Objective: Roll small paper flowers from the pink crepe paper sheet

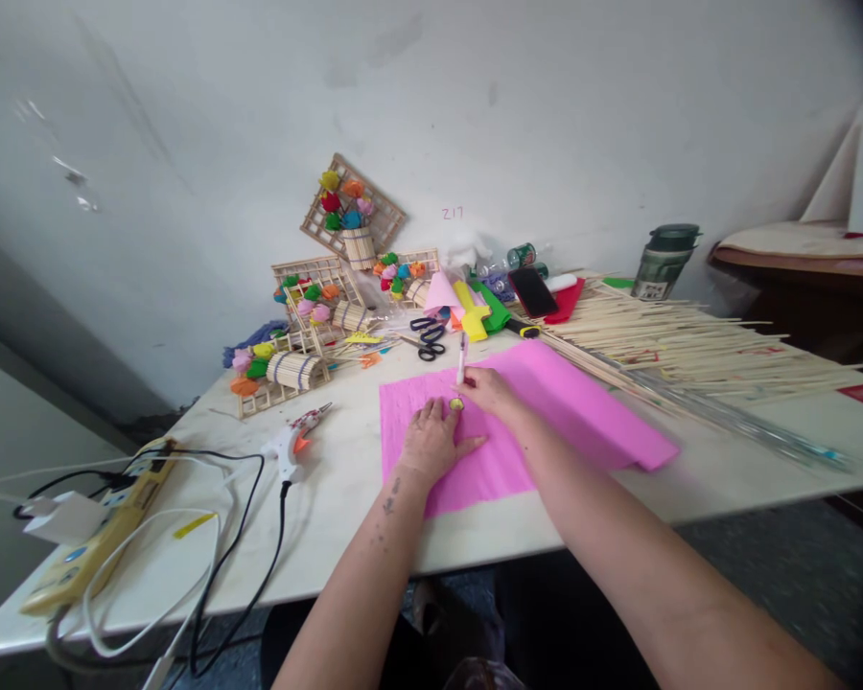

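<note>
A sheet of pink crepe paper [503, 470] lies across the front middle of the table, its right part folded over or rolled. My left hand [432, 441] rests flat on it with the fingers spread. Against those fingertips lies a small yellow piece with a dark outline [456, 404]. My right hand [485, 391] grips a white pen [462, 359], held upright just beyond the yellow piece. Whether the pen's tip touches the paper is hidden by my fingers.
Black scissors [429, 337] lie beyond the paper. A hot glue gun [291, 448] and a power strip [93, 546] with loose cables are at left. Wooden sticks [676, 335] cover the right side, near a green cup [665, 264]. Flower-basket crafts [294, 369] stand at the back left.
</note>
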`<control>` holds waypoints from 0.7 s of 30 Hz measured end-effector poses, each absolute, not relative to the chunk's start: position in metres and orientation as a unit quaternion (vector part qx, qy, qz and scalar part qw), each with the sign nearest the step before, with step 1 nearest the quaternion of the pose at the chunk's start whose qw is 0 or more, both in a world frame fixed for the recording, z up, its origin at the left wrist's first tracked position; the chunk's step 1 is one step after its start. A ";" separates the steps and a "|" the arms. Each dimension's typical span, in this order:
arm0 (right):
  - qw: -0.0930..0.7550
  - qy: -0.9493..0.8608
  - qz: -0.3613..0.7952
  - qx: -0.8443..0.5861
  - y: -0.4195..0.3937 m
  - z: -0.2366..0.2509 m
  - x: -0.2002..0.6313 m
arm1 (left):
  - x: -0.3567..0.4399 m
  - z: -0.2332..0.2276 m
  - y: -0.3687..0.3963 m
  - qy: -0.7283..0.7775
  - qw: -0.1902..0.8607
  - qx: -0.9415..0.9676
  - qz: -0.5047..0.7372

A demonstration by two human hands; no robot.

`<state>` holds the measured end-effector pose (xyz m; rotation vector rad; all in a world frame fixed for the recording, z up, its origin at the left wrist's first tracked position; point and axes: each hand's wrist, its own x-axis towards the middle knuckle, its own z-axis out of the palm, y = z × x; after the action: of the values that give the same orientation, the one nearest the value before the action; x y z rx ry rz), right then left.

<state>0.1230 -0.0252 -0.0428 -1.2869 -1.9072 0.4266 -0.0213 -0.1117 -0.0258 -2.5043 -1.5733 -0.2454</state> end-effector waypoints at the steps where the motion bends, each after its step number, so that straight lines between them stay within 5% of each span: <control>1: 0.391 -0.750 0.172 -0.505 -0.025 -0.044 0.123 | -0.021 -0.026 -0.112 -0.528 0.087 -0.841 -0.083; 21: 0.379 -0.757 0.166 -0.505 -0.024 -0.043 0.125 | -0.021 -0.024 -0.112 -0.528 0.085 -0.841 -0.079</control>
<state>0.1252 -0.0241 -0.0435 -1.2910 -1.9341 0.4244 -0.0207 -0.1125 -0.0242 -2.5092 -1.5752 -0.2366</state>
